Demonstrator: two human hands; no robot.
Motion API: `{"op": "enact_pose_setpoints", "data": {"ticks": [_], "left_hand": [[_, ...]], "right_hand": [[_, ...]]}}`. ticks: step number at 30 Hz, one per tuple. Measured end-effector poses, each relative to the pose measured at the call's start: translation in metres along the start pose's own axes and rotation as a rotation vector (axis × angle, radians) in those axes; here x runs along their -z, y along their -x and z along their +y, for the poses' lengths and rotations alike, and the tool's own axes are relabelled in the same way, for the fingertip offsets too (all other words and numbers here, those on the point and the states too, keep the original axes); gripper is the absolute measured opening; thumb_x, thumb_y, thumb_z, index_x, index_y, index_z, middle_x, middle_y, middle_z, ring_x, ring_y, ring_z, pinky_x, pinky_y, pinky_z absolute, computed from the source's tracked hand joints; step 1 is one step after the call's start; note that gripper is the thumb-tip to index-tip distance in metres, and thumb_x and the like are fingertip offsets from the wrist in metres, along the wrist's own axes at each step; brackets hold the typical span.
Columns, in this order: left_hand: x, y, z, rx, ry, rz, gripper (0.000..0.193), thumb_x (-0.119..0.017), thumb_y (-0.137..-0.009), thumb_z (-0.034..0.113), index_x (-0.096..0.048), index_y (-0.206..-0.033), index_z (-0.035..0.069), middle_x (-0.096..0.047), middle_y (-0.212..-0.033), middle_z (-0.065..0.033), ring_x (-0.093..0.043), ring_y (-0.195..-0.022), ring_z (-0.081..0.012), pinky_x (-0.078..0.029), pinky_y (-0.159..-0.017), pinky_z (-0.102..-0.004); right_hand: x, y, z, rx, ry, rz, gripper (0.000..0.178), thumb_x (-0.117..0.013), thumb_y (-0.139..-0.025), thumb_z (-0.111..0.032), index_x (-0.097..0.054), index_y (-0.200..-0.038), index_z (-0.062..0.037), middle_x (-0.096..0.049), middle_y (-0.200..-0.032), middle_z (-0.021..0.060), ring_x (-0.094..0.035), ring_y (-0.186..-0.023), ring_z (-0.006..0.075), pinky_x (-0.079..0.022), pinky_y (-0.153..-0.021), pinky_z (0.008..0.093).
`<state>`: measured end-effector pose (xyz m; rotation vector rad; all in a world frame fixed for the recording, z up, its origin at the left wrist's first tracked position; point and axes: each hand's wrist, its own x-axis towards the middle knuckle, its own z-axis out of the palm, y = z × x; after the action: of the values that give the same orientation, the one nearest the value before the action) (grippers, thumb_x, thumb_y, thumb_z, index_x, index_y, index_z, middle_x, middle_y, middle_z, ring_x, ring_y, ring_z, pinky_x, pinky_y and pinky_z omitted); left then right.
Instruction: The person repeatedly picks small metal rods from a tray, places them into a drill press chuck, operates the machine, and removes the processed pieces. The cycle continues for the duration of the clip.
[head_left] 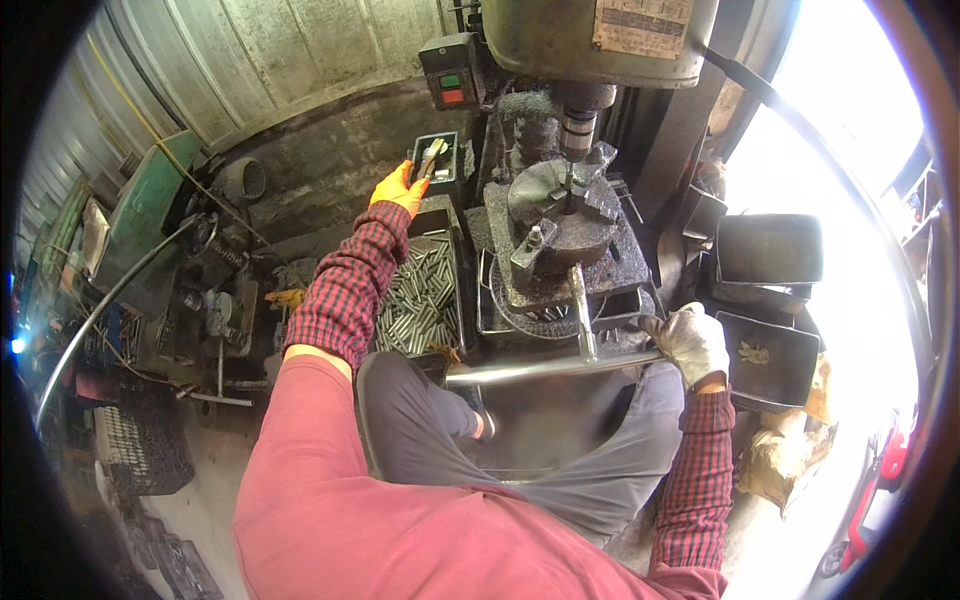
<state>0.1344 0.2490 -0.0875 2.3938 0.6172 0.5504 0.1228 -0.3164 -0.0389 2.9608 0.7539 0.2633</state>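
Corrugated metal wall [340, 40] at rear; drill press [600, 40] stands before it, round clamping fixture [565, 210] under the spindle. Left hand [399, 190], orange glove, is at the near edge of a small green tray [456, 160], fingers partly bent beside a pale-tipped tool [432, 152] over that tray; cannot tell whether they pinch it. Right hand [693, 342], pale glove, fingers curled at the right end of a shiny bar [560, 371]; closure around it unclear. Short metal pins [425, 300] lie heaped beside the left sleeve [345, 280]
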Motion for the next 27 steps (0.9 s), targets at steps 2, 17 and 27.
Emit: {"op": "enact_pose_setpoints", "data": {"ticks": [2, 17, 27], "left_hand": [[-0.004, -0.004, -0.005, 0.005, -0.024, -0.034, 0.065, -0.070, -0.095, 0.035, -0.050, -0.149, 0.006, -0.063, -0.139, -0.0181, -0.063, -0.126, -0.0289, -0.046, -0.107, -0.0363], [0.010, 0.099, 0.073, -0.251, 0.949, 0.088, 0.023, -0.065, -0.103, 0.014, -0.073, -0.120, 0.001, -0.068, -0.085, 0.0027, -0.059, -0.074, -0.0065, -0.049, -0.070, -0.0210], [-0.019, 0.068, 0.112, -0.485, 0.712, 0.029, 0.020, -0.065, -0.102, 0.010, -0.074, -0.119, 0.006, -0.066, -0.095, -0.0008, -0.061, -0.080, -0.0085, -0.050, -0.073, -0.0237]], "right_hand": [[0.001, 0.000, -0.001, 0.013, -0.005, 0.003, 0.073, -0.065, -0.088, -0.067, -0.062, -0.076, 0.0047, -0.063, -0.060, 0.0171, -0.071, -0.060, 0.0346, -0.056, -0.054, 0.0423], [0.032, 0.006, -0.007, 0.165, 0.119, -0.054, 0.015, -0.056, -0.098, -0.031, -0.069, -0.106, -0.0330, -0.070, -0.071, -0.0001, -0.070, -0.058, 0.0243, -0.050, -0.065, 0.0409], [0.021, 0.006, -0.008, 0.079, 0.180, -0.064, 0.040, -0.048, -0.105, -0.043, -0.075, -0.083, -0.0234, -0.066, -0.060, 0.0023, -0.067, -0.056, 0.0246, -0.044, -0.068, 0.0432]]}}
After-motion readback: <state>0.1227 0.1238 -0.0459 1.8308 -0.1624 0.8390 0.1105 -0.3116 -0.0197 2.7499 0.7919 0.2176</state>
